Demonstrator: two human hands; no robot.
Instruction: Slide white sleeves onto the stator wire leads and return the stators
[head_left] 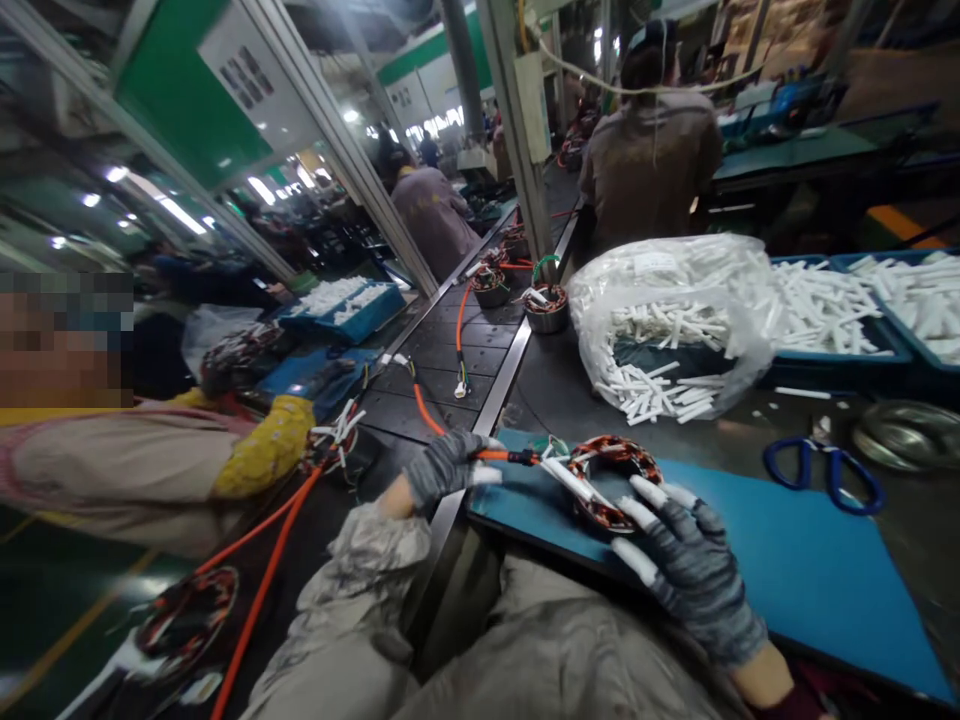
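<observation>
Ring-shaped stator (615,480), copper-brown windings, white sleeved leads, lies flat on blue mat (810,560) at near surface edge. Right hand (690,565) in grey knit glove with white fingertips, fingers spread, cups stator's near rim. Left hand (446,465), same glove, clenched on orange cable (495,455) just left of stator. Blue-handled scissors (821,470) lie well apart, right.

Single head view: your camera looks forward and down from close above the blue mat (787,570), tilted, conveyor belt (442,370) running away up-centre; far workstations recede behind; no second view to compare
</observation>
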